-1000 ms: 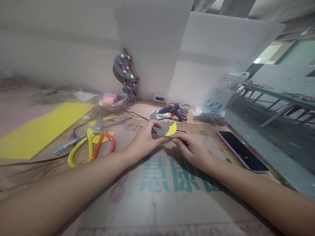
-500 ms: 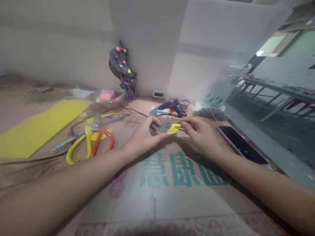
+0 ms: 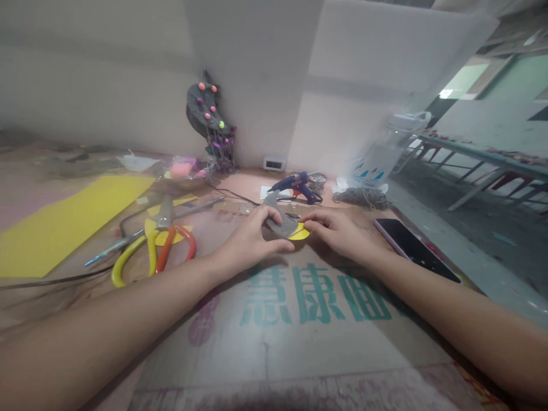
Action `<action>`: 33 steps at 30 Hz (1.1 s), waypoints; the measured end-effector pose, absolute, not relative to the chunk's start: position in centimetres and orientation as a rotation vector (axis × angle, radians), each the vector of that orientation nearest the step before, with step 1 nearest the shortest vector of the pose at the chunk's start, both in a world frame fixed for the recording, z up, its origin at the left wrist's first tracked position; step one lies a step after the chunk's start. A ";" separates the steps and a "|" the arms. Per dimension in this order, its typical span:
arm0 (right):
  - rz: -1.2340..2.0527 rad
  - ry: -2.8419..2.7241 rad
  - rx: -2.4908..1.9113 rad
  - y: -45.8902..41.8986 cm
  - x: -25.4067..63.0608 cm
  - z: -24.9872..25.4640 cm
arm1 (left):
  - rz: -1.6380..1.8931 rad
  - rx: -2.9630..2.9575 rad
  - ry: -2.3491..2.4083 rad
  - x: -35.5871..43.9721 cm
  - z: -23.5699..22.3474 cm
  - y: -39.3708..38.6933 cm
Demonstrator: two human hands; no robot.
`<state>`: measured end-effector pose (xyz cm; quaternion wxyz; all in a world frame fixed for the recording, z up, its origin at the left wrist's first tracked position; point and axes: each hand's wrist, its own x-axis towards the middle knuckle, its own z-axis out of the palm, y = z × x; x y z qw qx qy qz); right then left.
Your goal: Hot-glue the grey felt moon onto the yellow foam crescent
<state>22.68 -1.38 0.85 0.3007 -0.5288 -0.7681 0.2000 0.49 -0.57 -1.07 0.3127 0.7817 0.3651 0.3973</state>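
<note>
Crescent (image 3: 283,221), matte gray with yellow lower-right part, tapered tip pointing away, long axis slanting toward near right; grasped in left hand (image 3: 256,233), pinched in right hand (image 3: 336,231).

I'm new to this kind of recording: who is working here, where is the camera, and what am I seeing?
There is no robot: these are a person's bare hands, seen by one camera worn on the head, looking forward and down. The left hand holds a grey crescent piece with a yellow part at its lower end. The right hand has its fingertips at that yellow part; exactly what they pinch is too small to tell. On the work surface, a yellow sheet and a yellow-and-orange-handled tool lie left, a blue glue gun beyond the hands, and a phone right.
</note>
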 end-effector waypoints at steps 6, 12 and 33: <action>0.515 -2.049 -1.411 -2.1 21.8 0.8 | 1.113 1.963 0.889 0.3 -1.5 0.1; 0.487 -2.107 -1.367 -2.6 21.5 0.3 | 1.219 1.894 0.928 0.2 -2.3 0.7; 0.340 -2.063 -1.385 -2.7 21.4 -0.1 | 1.128 1.981 0.910 0.3 -2.3 0.7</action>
